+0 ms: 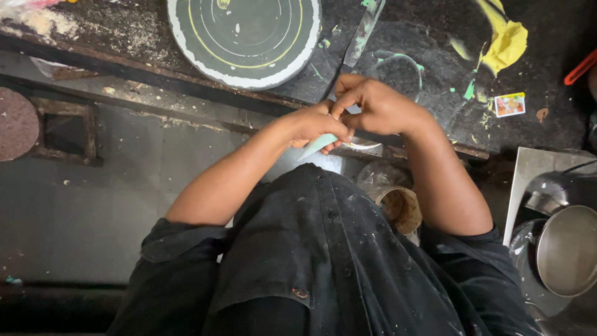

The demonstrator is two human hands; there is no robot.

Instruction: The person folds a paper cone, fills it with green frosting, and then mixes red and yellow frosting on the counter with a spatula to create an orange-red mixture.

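Observation:
My left hand (309, 124) grips a pale green cone-shaped piping bag (318, 145), its tip pointing down-left. My right hand (373, 102) meets it from the right, fingers pinching at the top of the bag. Both hands hover at the front edge of a dark stone counter (410, 68). What lies between the fingers is hidden. Beyond the hands stands a round turntable (244, 37) with a dark top, yellow rings and a white rim. A long palette knife (362, 31) smeared green lies to its right.
A crumpled yellow bag (507, 40), a small printed card (509, 104) and green smears lie on the counter. Steel pots (566, 249) stand at lower right, a round tub (398, 208) sits under the counter. A red handle (581, 67) shows at the right edge.

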